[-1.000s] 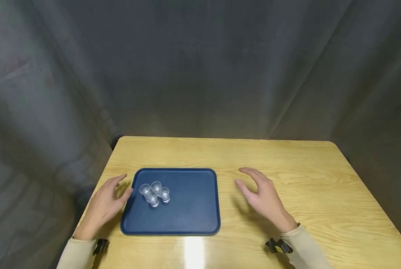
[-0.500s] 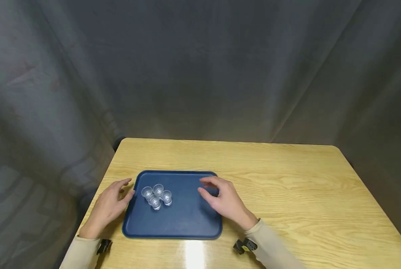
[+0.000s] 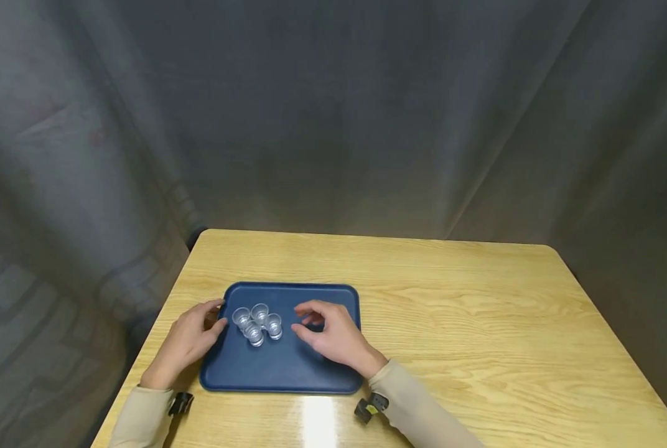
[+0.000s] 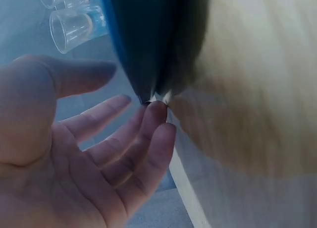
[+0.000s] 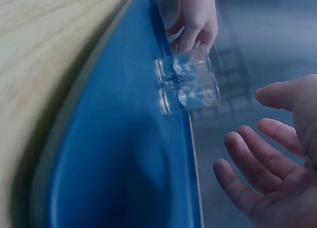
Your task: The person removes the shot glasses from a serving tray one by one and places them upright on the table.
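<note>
- Small clear plastic cups (image 3: 257, 322), four in a tight cluster touching each other, stand upright on the left half of the flat dark blue rectangular plastic tray (image 3: 322, 367).
- Tray sits on the light wood-grain table (image 3: 479, 323), left of centre, near the front edge.
- My right hand (image 3: 329, 334) hovers over the tray's middle, just right of the cups, apart from them. Fingers loosely spread and slightly curled, thumb apart, holding nothing.
- Right wrist view: cups (image 5: 187, 85) lie ahead of my fingertips (image 5: 233, 153) with bare tray (image 5: 114, 178) between; palm empty.
- My left hand (image 3: 190, 340) rests at the tray's left edge, fingers relaxed and spread, thumb tip near the nearest cup. Can't tell if the thumb touches the cup.
- Left wrist view: fingertips (image 4: 157, 109) meet the tray's rim (image 4: 143, 64); two cups (image 4: 74, 27) visible just past the thumb. View is blurred.
- Nothing stands between the right hand and the cups; the left hand flanks them on the far side.
- Surroundings: grey fabric curtain (image 3: 333, 112) behind and to both sides of the table.
- Beige sleeves on both arms; black wrist-mounted device (image 3: 371, 407) on the right, another one (image 3: 181, 403) on the left.
- Glare patch on the table just in front of the tray.
</note>
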### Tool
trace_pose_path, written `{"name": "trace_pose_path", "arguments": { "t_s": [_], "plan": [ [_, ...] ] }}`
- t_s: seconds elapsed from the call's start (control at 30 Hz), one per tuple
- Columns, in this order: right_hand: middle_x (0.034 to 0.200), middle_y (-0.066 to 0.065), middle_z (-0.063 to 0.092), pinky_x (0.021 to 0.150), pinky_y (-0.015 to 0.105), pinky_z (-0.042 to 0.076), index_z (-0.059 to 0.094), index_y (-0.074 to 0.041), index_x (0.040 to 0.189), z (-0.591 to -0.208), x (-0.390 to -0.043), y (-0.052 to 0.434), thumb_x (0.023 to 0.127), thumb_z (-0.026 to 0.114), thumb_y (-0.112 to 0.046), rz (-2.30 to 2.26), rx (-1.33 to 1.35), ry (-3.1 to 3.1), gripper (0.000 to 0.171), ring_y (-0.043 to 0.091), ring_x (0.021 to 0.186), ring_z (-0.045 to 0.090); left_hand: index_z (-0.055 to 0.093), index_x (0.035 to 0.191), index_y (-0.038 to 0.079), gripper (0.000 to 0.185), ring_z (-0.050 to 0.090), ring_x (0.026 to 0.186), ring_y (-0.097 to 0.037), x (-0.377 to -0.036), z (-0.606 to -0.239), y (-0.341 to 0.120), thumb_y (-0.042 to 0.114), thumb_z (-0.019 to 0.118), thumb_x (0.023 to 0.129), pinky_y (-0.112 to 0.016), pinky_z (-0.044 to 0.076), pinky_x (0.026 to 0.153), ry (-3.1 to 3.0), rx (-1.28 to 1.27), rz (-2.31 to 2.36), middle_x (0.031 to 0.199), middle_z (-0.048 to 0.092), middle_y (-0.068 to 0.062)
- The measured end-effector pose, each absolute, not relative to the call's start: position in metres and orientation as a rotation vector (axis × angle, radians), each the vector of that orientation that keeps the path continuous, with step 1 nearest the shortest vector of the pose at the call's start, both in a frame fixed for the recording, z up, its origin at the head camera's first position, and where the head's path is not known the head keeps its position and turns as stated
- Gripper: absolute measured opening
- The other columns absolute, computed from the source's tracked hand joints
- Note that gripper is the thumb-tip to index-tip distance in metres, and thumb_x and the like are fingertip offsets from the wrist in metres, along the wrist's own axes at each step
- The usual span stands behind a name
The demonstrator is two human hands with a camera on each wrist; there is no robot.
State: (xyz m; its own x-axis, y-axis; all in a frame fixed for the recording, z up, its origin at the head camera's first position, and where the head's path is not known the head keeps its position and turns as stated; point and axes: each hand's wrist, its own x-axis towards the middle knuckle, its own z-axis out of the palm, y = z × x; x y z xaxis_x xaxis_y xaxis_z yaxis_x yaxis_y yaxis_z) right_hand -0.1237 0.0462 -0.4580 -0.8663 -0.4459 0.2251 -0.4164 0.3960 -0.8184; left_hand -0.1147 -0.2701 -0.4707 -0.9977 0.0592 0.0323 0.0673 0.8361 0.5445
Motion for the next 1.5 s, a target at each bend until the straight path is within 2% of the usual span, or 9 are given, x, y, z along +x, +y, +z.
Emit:
{"name": "trace_pose_path", "arguments": {
  "t_s": [0.33, 0.57, 0.93, 1.3, 1.5],
  "plan": [
    [0.118, 0.006, 0.079, 0.091, 0.030, 0.060, 0.076, -0.006, 0.126, -0.464, -0.127, 0.025, 0.096, 0.081, -0.021, -1.481, -0.786, 2.558, 0.034, 0.020, 0.099, 0.076, 0.056, 0.145, -0.010, 0.050, 0.070, 0.097, -0.032, -0.115, -0.472, -0.271, 0.009, 0.067, 0.101, -0.053, 0.057, 0.085, -3.037, -0.076, -0.917, 0.125, 0.069, -0.029],
    [0.119, 0.004, 0.079, 0.091, 0.030, 0.060, 0.076, -0.007, 0.126, -0.470, -0.133, 0.018, 0.094, 0.083, -0.024, -1.475, -0.747, 2.540, 0.037, 0.018, 0.100, 0.077, 0.054, 0.147, -0.010, 0.051, 0.066, 0.093, -0.030, -0.116, -0.473, -0.271, 0.002, 0.067, 0.099, -0.044, 0.057, 0.078, -3.076, -0.042, -0.961, 0.126, 0.067, -0.030],
    [0.109, 0.003, 0.080, 0.084, 0.025, 0.059, 0.076, -0.012, 0.125, -0.479, -0.134, 0.008, 0.092, 0.085, -0.027, -1.499, -0.695, 2.499, 0.037, 0.012, 0.094, 0.075, 0.055, 0.147, -0.010, 0.048, 0.068, 0.099, -0.032, -0.115, -0.473, -0.273, 0.001, 0.064, 0.101, -0.050, 0.057, 0.085, -3.070, -0.081, -0.992, 0.126, 0.066, -0.030],
    [0.108, 0.003, 0.080, 0.083, 0.024, 0.059, 0.077, -0.011, 0.123, -0.485, -0.135, 0.007, 0.090, 0.087, -0.025, -1.512, -0.709, 2.510, 0.036, 0.008, 0.091, 0.074, 0.054, 0.149, -0.009, 0.048, 0.069, 0.110, -0.041, -0.114, -0.473, -0.273, 0.003, 0.061, 0.103, -0.057, 0.057, 0.092, -3.073, -0.101, -1.010, 0.133, 0.064, -0.032],
    [0.107, 0.003, 0.080, 0.082, 0.022, 0.059, 0.078, -0.013, 0.121, -0.486, -0.137, 0.004, 0.090, 0.088, -0.024, -1.523, -0.700, 2.502, 0.035, 0.012, 0.091, 0.076, 0.054, 0.149, -0.008, 0.048, 0.068, 0.108, -0.039, -0.114, -0.474, -0.275, 0.003, 0.061, 0.103, -0.057, 0.056, 0.091, -3.073, -0.102, -0.995, 0.132, 0.064, -0.032]
  ]
}}
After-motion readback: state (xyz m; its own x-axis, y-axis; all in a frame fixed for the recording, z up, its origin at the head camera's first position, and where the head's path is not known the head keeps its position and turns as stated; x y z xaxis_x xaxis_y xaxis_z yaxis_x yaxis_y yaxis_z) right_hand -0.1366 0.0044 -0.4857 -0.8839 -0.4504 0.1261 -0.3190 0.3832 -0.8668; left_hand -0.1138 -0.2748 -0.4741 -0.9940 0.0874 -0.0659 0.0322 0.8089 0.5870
